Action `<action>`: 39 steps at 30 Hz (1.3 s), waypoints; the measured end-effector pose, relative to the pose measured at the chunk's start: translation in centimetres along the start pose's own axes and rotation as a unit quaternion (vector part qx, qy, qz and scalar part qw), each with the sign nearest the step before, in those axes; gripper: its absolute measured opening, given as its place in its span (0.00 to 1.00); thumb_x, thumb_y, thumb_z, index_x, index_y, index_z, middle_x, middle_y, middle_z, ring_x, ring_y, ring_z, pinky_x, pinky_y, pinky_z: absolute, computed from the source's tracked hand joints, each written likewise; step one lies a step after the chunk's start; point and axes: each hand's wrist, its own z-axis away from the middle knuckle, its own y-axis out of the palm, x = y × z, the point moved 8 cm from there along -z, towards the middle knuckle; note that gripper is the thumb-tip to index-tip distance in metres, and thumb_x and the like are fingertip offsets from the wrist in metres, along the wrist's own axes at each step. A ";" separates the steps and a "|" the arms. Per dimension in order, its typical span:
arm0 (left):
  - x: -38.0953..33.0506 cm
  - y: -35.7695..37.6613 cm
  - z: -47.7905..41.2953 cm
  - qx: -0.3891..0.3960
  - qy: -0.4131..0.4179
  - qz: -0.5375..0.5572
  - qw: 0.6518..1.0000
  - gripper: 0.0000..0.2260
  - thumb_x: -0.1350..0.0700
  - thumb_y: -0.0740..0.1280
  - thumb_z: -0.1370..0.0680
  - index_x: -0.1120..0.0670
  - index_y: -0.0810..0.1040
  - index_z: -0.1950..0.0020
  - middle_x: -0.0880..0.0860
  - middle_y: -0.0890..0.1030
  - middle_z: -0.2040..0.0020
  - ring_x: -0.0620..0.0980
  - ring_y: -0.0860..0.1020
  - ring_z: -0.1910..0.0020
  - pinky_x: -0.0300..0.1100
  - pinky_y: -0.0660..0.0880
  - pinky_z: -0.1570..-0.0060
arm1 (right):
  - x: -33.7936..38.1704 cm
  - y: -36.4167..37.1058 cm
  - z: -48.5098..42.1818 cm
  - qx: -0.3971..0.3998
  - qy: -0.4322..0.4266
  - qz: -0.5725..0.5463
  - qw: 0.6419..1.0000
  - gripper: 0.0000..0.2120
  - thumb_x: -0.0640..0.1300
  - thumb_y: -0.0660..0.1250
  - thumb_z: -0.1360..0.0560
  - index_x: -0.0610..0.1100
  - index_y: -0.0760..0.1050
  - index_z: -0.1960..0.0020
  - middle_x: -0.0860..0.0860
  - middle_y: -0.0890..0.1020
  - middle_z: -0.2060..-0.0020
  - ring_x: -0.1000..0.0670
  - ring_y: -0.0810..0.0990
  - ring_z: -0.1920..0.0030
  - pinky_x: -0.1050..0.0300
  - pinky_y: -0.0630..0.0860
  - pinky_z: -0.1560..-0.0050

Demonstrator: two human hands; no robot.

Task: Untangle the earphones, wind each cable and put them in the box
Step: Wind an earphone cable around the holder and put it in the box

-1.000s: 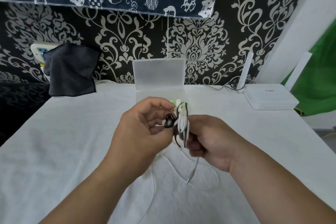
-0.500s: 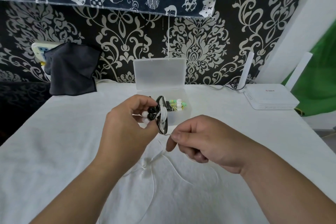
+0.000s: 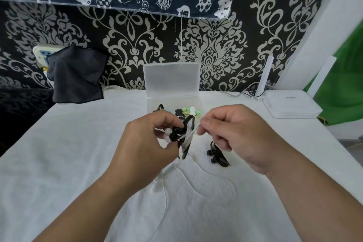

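Gripping left hand (image 3: pixel 145 143): fingers curl round black-and-white wound earphone coil (image 3: pixel 186 140).
Right hand (image 3: pixel 235 135): pinches thin white cable (image 3: pixel 191 130).
Clear plastic box (image 3: pixel 171 79): twelve o'clock, open.

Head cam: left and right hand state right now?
Left hand: closed, gripping the earphone bundle.
Right hand: closed, pinching the white cable that runs from the bundle.

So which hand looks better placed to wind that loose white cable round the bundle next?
Probably the right hand. It pinches the white cable close beside the bundle and could likely loop it round. The left hand is taken up gripping the bundle itself.
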 end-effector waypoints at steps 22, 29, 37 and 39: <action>-1.6 1.8 0.5 0.128 0.006 0.154 0.980 0.17 0.73 0.72 0.34 0.50 0.84 0.59 0.47 0.83 0.63 0.42 0.80 0.64 0.31 0.76 0.57 | -2.2 0.2 -0.9 -0.045 0.073 -0.094 0.992 0.15 0.43 0.69 0.22 0.45 0.80 0.68 0.44 0.67 0.71 0.51 0.62 0.73 0.59 0.59 0.73; 0.4 -0.5 -0.2 -0.044 -0.063 0.264 0.961 0.15 0.74 0.74 0.34 0.54 0.82 0.59 0.52 0.83 0.63 0.45 0.81 0.68 0.33 0.75 0.67 | -4.1 5.0 -0.4 0.062 0.158 -0.203 0.964 0.15 0.40 0.62 0.18 0.42 0.81 0.61 0.50 0.68 0.72 0.52 0.61 0.72 0.61 0.58 0.71; 0.7 -1.7 0.0 -0.099 -0.068 0.189 0.975 0.15 0.74 0.71 0.32 0.55 0.80 0.56 0.55 0.82 0.61 0.42 0.80 0.72 0.28 0.73 0.70 | -3.6 5.8 -0.4 0.086 0.142 -0.222 0.961 0.12 0.36 0.60 0.18 0.35 0.82 0.46 0.50 0.76 0.68 0.54 0.70 0.71 0.62 0.68 0.69; 0.7 -1.7 0.1 -0.108 -0.073 0.165 0.978 0.14 0.72 0.73 0.32 0.54 0.79 0.56 0.54 0.80 0.64 0.44 0.79 0.72 0.27 0.72 0.71 | -3.6 5.9 -0.3 0.083 0.140 -0.224 0.961 0.11 0.36 0.61 0.19 0.37 0.83 0.50 0.49 0.76 0.68 0.53 0.70 0.72 0.61 0.68 0.69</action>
